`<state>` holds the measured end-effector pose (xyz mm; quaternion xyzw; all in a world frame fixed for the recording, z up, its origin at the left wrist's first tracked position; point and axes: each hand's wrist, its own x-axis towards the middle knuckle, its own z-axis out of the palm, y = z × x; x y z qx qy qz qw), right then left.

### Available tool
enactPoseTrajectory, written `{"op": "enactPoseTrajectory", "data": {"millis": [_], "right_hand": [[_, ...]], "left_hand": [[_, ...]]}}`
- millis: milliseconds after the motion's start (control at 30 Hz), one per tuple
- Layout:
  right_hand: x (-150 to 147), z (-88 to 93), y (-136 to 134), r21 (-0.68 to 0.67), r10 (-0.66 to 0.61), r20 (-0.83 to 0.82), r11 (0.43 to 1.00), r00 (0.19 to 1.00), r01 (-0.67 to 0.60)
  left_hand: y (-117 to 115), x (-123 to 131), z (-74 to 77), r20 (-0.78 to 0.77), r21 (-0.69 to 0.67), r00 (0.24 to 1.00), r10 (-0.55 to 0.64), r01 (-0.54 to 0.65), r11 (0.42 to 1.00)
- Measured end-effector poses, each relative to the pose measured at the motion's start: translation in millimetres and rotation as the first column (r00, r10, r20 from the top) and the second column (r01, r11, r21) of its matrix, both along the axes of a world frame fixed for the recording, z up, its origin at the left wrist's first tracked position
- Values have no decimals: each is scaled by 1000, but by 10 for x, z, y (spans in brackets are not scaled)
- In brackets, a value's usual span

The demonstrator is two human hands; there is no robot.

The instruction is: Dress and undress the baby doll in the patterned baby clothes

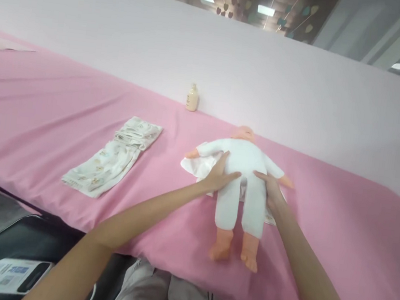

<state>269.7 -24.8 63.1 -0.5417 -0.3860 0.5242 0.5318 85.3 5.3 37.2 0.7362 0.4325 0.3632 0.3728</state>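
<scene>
A baby doll with a white cloth body and bare plastic hands and feet lies on its back, its head toward the wall and its feet toward me. My left hand grips the doll's side at the waist, thumb across its front. On the opposite side, my right hand holds the hip in the same way. White fabric shows from beneath the doll, partly hidden by it and my hands. To the left lies a folded printed cloth, cream with small patterns, touched by neither hand.
A pink sheet covers the table. A cream pump bottle stands at the back against the white wall. A black chair at lower left holds a printed card and a phone-like object. Another pale cloth lies far left.
</scene>
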Motion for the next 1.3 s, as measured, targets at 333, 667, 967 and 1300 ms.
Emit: {"op": "enactPoseTrajectory", "data": {"millis": [333, 667, 967, 1300], "right_hand": [[200, -335, -187, 23, -2, 85, 1000, 996, 0], [-169, -163, 215, 380, -357, 892, 925, 278, -29], [-602, -32, 468, 364, -263, 900, 893, 348, -265], [413, -771, -2166, 571, -622, 779, 759, 86, 313]], "left_hand": [[-145, 229, -461, 432, 2, 901, 44, -50, 999], [-156, 214, -499, 364, 100, 928, 78, -122, 987], [-1063, -330, -377, -436, 283, 899, 33, 103, 954], [-2117, -425, -830, -569, 585, 809, 147, 272, 764]]}}
